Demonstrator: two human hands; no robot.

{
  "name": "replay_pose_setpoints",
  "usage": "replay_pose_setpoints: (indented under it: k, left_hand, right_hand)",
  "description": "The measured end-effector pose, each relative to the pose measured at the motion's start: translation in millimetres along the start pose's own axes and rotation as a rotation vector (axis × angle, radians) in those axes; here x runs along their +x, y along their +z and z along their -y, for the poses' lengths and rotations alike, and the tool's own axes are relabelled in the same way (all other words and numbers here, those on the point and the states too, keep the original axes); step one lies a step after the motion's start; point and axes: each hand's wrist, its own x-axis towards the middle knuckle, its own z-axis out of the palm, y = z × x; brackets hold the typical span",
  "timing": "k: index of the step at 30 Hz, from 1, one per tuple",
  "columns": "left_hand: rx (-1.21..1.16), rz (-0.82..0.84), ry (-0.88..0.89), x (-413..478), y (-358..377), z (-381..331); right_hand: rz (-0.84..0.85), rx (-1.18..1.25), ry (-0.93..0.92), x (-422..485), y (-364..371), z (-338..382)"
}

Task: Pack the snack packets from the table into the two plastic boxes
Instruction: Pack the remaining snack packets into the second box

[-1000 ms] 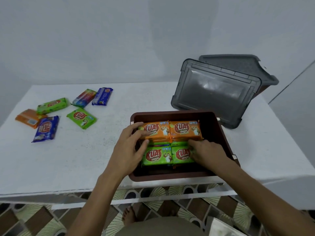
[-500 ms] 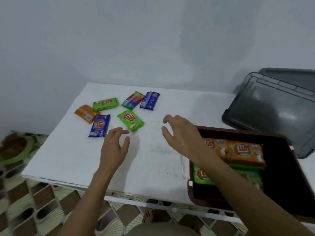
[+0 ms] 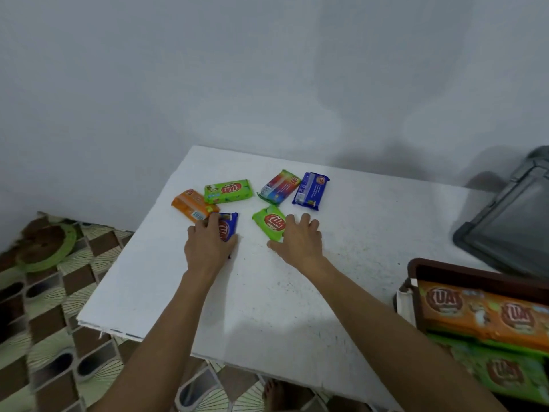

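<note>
Several snack packets lie at the far left of the white table [image 3: 267,307]. My left hand [image 3: 208,245] is closed over a blue packet [image 3: 228,227], fingers on its left side and thumb at its near end. My right hand [image 3: 298,242] lies flat with fingers apart, against the near right edge of a green packet [image 3: 270,223]. Behind them lie an orange packet [image 3: 191,205], a second green packet [image 3: 228,190], a multicoloured packet [image 3: 279,187] and another blue packet [image 3: 311,190]. The brown box [image 3: 416,272] at the right edge holds orange and green packets.
A grey plastic box [image 3: 505,230] leans at the far right behind the brown box. The table's left edge drops to a patterned floor, where a green ring-shaped thing [image 3: 47,254] lies. A pale wall stands right behind the table.
Both hands left the brown box and reached left across the table to the loose packets. The left hand now covers the blue packet; the right touches the green one. The view swung left.
</note>
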Motion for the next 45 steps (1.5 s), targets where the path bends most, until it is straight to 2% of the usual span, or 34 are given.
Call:
replay_pose_setpoints:
  k: [3, 6, 9, 12, 15, 19, 24, 29, 33, 36, 41, 45]
  left_hand:
    - [-0.037, 0.041, -0.002, 3, -2, -2]
    - [-0.117, 0.067, -0.006, -1, -9, -7]
    - [-0.304, 0.124, 0.008, -4, -15, -12]
    - [-0.549, 0.103, 0.066, -13, -20, -22]
    - [-0.77, 0.092, 0.034, -34, -24, -42]
    - [-0.989, 0.077, 0.082, -67, -31, -72]
    - [-1.109, 0.145, 0.138, -109, -40, -113]
    - [-1.211, 0.26, 0.135, -156, -36, -158]
    - [-1.254, 0.332, 0.157, -189, -22, -184]
    - [-1.261, 0.353, 0.152, -207, -9, -199]
    - [-1.264, 0.351, 0.125, -223, 6, -213]
    - [-1.268, 0.328, 0.104, -228, 9, -216]
  right_hand:
    - [0.019, 0.066, 0.007, 0, -4, -2]
    - [0.091, 0.308, -0.026, -3, -15, -9]
    - [0.163, 0.45, -0.075, -13, -31, -24]
    - [0.188, 0.536, -0.055, -30, -50, -38]
    - [0.16, 0.61, -0.064, -53, -76, -51]
    - [0.042, 0.686, -0.096, -97, -115, -86]
    - [-0.086, 0.814, -0.086, -159, -153, -145]
    - [-0.102, 0.892, -0.014, -217, -170, -205]
    - [0.0, 0.956, 0.028, -250, -169, -246]
    - [0.103, 0.915, 0.016, -257, -156, -267]
    - [0.322, 0.824, -0.052, -242, -124, -275]
    - [0.368, 0.729, -0.037, -225, -108, -270]
